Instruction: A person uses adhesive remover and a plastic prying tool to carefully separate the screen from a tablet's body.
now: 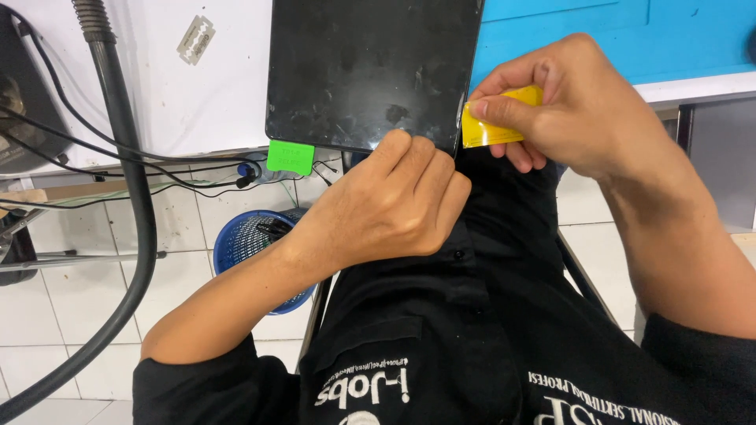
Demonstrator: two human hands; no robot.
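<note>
We are in what looks like a small electronics repair workshop: a white bench (pixel 181 102) with a loose razor blade (pixel 196 39) on it (bare, unwrapped), a blue work mat (pixel 630 39), tangled black cables (pixel 157 169), a thick grey hose (pixel 130 197), and a blue mesh bin (pixel 240 244) on the tiled floor (pixel 47 315).

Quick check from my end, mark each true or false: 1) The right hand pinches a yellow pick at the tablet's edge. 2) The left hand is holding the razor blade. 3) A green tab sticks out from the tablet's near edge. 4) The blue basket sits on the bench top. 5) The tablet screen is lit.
1) True: the right hand pinches the yellow pick against the tablet at its right corner.
2) False: the left hand rests on the tablet's near edge; the razor blade lies apart on the white mat.
3) True: green tab.
4) False: the blue basket stands on the tiled floor.
5) False: it is dark.
</note>
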